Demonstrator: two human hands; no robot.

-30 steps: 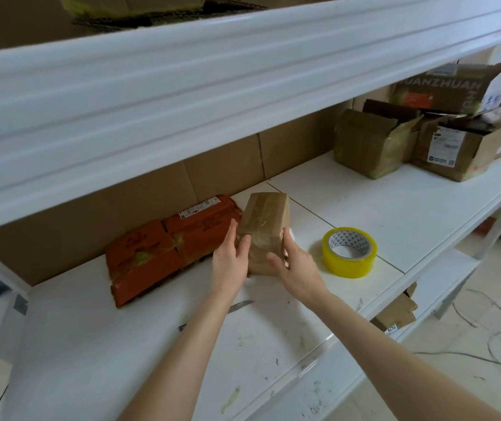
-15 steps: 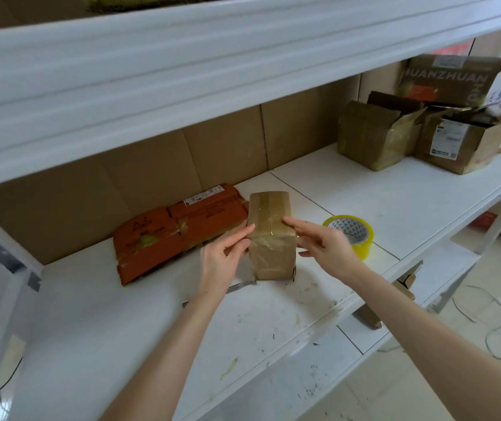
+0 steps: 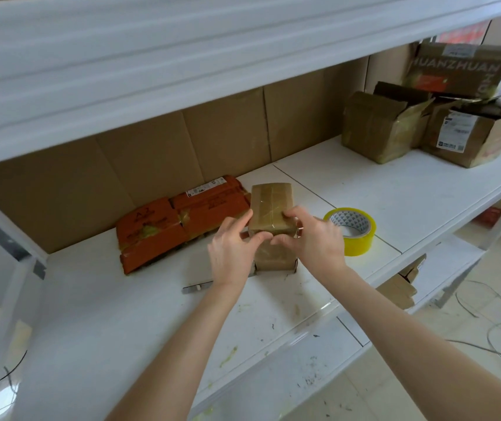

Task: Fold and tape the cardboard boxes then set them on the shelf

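- Cardboard meets fingertips first: the left hand [image 3: 232, 250] and right hand [image 3: 313, 241] both curl their fingers [image 3: 291, 212] over the near top edge of the small taped box [image 3: 272, 205]; thumbs press its front face, so each hand pinches that edge
- the small taped box stands upright on the white shelf [image 3: 121, 314], near its front, with clear tape running along its top
- just right of the right hand, a yellow tape roll [image 3: 351, 230] lies flat on the shelf
- left of the box, flattened orange cartons [image 3: 182, 220] lie against the brown cardboard backing [image 3: 228, 138]
- a thin metal tool [image 3: 196, 288] pokes out under the left wrist
- far right, opened brown boxes [image 3: 376, 126] sit grouped together
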